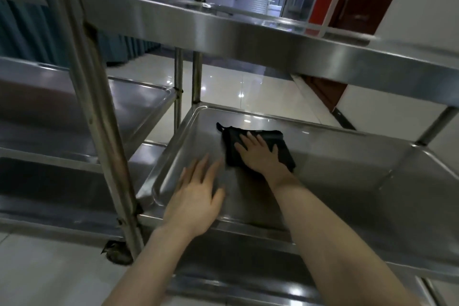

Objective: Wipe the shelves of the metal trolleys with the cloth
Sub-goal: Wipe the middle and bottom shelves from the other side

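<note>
A black folded cloth (268,140) lies on the middle shelf (347,156) of the right metal trolley. My right hand (258,154) presses flat on the cloth, fingers spread toward the shelf's far left corner. My left hand (196,199) rests open and flat on the same shelf near its front left edge, just left of the cloth and not touching it. The trolley's top shelf (223,25) hangs above both hands. A lower shelf (248,288) shows beneath my forearms.
A second metal trolley (74,112) stands close on the left, its shelves level with this one. Upright posts (104,131) rise between them, with a caster (119,254) at the bottom. Glossy tiled floor (236,87) lies beyond; a white wall (397,97) is on the right.
</note>
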